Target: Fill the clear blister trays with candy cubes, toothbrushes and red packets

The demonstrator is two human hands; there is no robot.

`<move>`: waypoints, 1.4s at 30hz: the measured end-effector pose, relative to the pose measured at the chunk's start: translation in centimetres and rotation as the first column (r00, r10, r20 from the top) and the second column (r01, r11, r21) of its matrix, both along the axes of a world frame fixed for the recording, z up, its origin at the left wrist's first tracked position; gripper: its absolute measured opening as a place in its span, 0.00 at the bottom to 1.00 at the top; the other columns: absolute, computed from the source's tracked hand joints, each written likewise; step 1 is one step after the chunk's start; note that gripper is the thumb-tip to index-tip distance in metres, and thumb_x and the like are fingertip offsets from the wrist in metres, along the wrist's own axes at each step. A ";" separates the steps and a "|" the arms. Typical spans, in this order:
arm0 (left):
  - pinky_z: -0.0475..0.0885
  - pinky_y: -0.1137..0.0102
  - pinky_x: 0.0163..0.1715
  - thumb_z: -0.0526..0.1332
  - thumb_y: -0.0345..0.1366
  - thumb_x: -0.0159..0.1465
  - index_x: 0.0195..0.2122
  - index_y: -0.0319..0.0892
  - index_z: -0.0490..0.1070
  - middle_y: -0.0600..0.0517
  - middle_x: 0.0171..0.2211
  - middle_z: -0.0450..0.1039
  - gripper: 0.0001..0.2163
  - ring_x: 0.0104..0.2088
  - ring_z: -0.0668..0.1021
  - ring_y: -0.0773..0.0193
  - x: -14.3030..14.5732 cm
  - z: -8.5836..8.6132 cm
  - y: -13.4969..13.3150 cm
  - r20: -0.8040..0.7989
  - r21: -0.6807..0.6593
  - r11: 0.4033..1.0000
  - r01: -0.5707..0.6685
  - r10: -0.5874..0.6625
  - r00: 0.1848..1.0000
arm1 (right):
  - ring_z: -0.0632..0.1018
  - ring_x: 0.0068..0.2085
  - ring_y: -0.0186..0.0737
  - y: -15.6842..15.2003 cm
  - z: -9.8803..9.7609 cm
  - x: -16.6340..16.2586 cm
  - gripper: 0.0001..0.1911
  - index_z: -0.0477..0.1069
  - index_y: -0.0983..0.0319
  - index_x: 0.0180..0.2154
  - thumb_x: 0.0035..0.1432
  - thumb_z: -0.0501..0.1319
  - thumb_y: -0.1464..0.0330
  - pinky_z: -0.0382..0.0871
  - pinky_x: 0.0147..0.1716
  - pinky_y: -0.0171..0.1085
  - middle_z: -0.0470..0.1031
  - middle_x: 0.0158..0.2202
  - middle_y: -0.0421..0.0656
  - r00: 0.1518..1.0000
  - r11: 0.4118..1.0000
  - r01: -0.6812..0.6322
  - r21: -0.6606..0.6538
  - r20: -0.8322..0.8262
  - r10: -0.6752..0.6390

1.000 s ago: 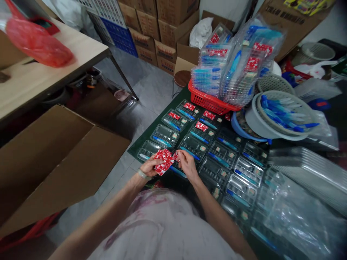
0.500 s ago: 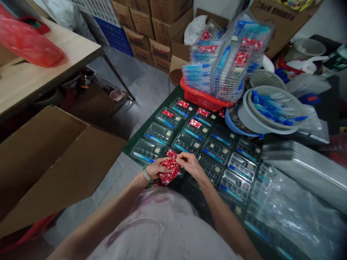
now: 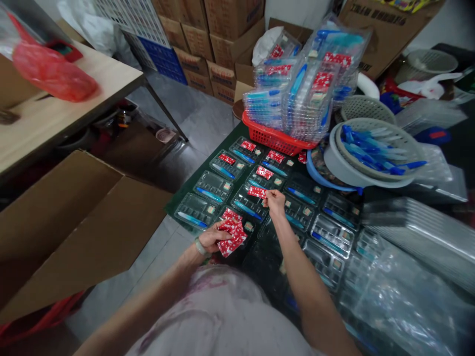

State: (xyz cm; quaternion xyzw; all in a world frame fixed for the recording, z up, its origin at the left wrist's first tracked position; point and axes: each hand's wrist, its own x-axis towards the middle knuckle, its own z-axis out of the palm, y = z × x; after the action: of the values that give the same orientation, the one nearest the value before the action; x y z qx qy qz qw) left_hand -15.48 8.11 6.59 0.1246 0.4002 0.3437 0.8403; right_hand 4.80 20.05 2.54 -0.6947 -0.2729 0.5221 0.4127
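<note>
My left hand (image 3: 211,238) is closed around a fanned bunch of red patterned packets (image 3: 233,237), low over the near edge of the green table. Pinched in my right hand (image 3: 275,201) is a single red packet (image 3: 257,192), held over a clear plastic tray (image 3: 245,198) with a blue pen (image 3: 248,209) in it. Rows of similar clear trays cover the table, most with a blue pen and a small pale square piece. Several trays at the far end, such as one with a red packet (image 3: 264,172), also hold a packet.
A red basket (image 3: 274,141) piled with filled clear packs stands at the far edge. Right of it is a grey colander (image 3: 404,129) of blue pens. Stacked clear trays (image 3: 423,237) and a plastic bag (image 3: 404,291) lie right. An open cardboard box (image 3: 85,232) sits left.
My right hand has moved away from the bunch, forward and to the right, drawing one red packet out over a tray. My left hand still holds the bunch in about the same place.
</note>
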 end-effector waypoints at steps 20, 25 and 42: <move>0.72 0.71 0.27 0.70 0.22 0.40 0.34 0.34 0.74 0.47 0.27 0.77 0.18 0.25 0.77 0.63 -4.7 0.6 3.8 0.048 0.005 0.999 0.034 -0.034 0.998 | 0.65 0.23 0.30 -6.2 6.8 -7.0 0.12 0.69 0.64 0.23 0.54 0.57 0.64 0.58 0.23 0.30 0.65 0.20 0.37 0.754 0.729 -0.656 0.193 0.131 0.644; 0.71 0.72 0.27 0.68 0.23 0.43 0.38 0.35 0.73 0.48 0.30 0.76 0.18 0.26 0.77 0.63 -9.3 1.1 3.4 0.044 0.037 0.999 0.017 -0.018 0.999 | 0.60 0.17 0.27 -3.9 6.9 -9.0 0.12 0.68 0.63 0.25 0.52 0.59 0.61 0.52 0.17 0.29 0.60 0.15 0.33 0.872 0.859 -0.481 0.175 -0.001 0.489; 0.73 0.70 0.32 0.67 0.23 0.45 0.37 0.36 0.72 0.48 0.31 0.77 0.16 0.29 0.77 0.62 -17.1 0.3 2.9 0.029 0.022 0.978 -0.208 0.208 0.978 | 0.72 0.27 0.32 -4.0 5.0 -18.3 0.20 0.68 0.63 0.45 0.52 0.58 0.59 0.66 0.27 0.32 0.73 0.35 0.42 0.766 0.755 -0.641 0.138 0.159 0.622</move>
State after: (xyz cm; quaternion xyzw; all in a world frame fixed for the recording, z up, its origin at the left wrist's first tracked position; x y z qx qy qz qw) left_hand -32.56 11.01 6.85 0.0878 0.3955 0.4362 0.8035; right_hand -13.48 16.02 7.56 -0.5463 -0.5596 0.5664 0.2599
